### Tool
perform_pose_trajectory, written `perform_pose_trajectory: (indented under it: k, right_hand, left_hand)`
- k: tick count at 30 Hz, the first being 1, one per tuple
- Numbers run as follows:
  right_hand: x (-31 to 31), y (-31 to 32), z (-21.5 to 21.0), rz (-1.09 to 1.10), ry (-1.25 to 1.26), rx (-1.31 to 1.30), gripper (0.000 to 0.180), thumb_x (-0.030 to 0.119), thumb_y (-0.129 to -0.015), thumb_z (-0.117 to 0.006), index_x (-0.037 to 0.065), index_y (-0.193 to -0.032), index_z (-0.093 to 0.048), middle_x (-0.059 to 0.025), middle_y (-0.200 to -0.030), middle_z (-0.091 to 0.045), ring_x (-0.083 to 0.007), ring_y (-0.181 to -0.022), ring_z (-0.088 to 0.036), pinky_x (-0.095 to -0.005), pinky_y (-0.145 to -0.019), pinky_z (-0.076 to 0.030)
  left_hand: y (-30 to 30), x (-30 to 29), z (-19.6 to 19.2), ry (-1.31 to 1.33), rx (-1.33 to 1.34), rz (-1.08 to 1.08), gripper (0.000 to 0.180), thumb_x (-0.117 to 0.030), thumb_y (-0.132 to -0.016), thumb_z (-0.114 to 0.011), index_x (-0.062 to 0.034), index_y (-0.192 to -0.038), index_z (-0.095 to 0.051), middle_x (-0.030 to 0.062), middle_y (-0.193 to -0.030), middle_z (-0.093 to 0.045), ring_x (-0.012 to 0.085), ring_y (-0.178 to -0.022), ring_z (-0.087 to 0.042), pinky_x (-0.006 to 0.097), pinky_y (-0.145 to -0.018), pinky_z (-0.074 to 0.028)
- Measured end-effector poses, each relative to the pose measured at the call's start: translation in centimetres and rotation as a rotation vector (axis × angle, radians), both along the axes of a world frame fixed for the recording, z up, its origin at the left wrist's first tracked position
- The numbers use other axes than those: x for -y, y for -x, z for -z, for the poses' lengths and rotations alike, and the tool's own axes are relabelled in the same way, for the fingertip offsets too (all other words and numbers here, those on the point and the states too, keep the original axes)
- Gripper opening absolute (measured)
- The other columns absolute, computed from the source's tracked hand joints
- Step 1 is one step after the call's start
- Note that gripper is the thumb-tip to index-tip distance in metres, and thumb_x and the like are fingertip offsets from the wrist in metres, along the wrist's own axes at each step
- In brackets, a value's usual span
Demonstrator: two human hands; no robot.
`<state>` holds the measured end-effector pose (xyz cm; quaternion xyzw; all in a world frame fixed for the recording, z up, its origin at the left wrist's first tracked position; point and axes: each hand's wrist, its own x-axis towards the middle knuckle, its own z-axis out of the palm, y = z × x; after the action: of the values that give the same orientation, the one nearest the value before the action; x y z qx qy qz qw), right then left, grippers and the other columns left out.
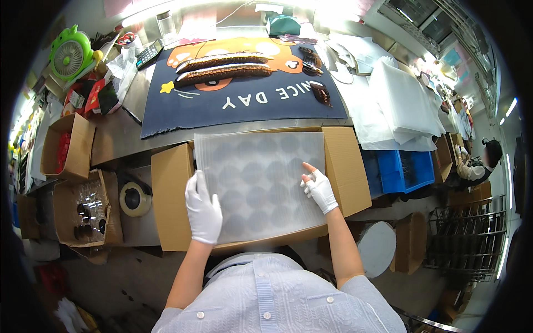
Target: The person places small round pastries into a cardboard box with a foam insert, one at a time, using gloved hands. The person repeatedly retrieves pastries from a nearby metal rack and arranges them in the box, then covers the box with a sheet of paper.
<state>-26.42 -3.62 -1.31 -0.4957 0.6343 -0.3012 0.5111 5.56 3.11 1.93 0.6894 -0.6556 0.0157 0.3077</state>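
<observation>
Two gloved hands (202, 208) (319, 188) rest on one foam sheet (261, 177). Three open cardboard boxes (172, 194) (69, 147) (83, 208) show. One green fan (70, 53) stands behind.

A translucent grey foam sheet (259, 180) shows rows of dark circles, brown cardboard box (172, 194) beneath; white-gloved hands; navy mat (239, 105) with orange cartoon.

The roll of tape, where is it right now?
In the head view, the beige roll of tape lies on the person's left, between the open cardboard box and a smaller carton.
</observation>
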Motion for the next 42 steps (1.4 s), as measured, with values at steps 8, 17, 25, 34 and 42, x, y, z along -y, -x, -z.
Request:
perform_pose_trajectory:
  k: [8,17,25,34,42]
  right_hand:
    - [0.9,-1.3,-1.8,-0.048,0.108,-0.125,0.042,0.020,-0.098,-0.060,0.004,-0.137,-0.054,0.0015,-0.076,-0.062,-0.0041,-0.062,-0.052,-0.0209,-0.054,-0.044]
    - [15.4,-6.5,-6.4,-0.160,0.352,0.040,0.033,0.033,-0.100,-0.057,0.005,-0.117,-0.062,-0.0050,-0.084,-0.068,-0.0154,-0.075,-0.062,-0.0270,-0.069,-0.049]
    - [38.1,-9.5,-4.4,-0.495,0.752,-1.353,0.027,0.015,-0.084,-0.056,0.012,-0.110,-0.065,-0.0163,-0.096,-0.069,-0.0334,-0.095,-0.067,-0.0434,-0.082,-0.051]
    - [38.5,-17.4,-1.5,-0.523,1.031,-0.431,0.049,0.032,-0.080,-0.078,0.010,-0.121,-0.060,-0.0150,-0.109,-0.060,-0.0319,-0.093,-0.065,-0.0382,-0.084,-0.053]
    - [32.9,-35.3,-6.4,-0.758,1.023,-0.863,0.025,0.032,-0.099,-0.054,0.007,-0.096,-0.056,-0.0166,-0.078,-0.069,-0.0354,-0.070,-0.069,-0.0445,-0.061,-0.053]
  left_hand:
    - [4.0,2.6,2.7,-0.455,0.212,0.443,0.068,-0.049,-0.085,-0.064,-0.0162,-0.143,-0.050,0.0211,-0.152,-0.034,0.0431,-0.141,-0.030,0.068,-0.110,-0.020]
    - [0.0,12.7,-1.4,-0.238,-0.003,0.237,0.072,-0.037,-0.091,-0.062,-0.0050,-0.150,-0.035,0.0254,-0.157,-0.025,0.0447,-0.146,-0.020,0.055,-0.118,-0.015]
    - [-11.2,27.3,5.3,-0.052,0.024,-0.214,0.084,-0.040,-0.086,-0.066,-0.0023,-0.151,-0.029,0.0240,-0.152,-0.035,0.0409,-0.139,-0.035,0.050,-0.115,-0.027]
    - [-11.7,30.4,3.3,-0.178,0.077,-0.178,0.086,-0.047,-0.084,-0.062,-0.0040,-0.151,-0.031,0.0198,-0.155,-0.034,0.0381,-0.142,-0.032,0.051,-0.117,-0.022]
    - [-14.7,29.2,2.1,-0.168,-0.669,0.115,0.079,-0.014,-0.079,-0.061,-0.0091,-0.152,-0.029,0.0173,-0.154,-0.034,0.0337,-0.143,-0.032,0.046,-0.120,-0.019]
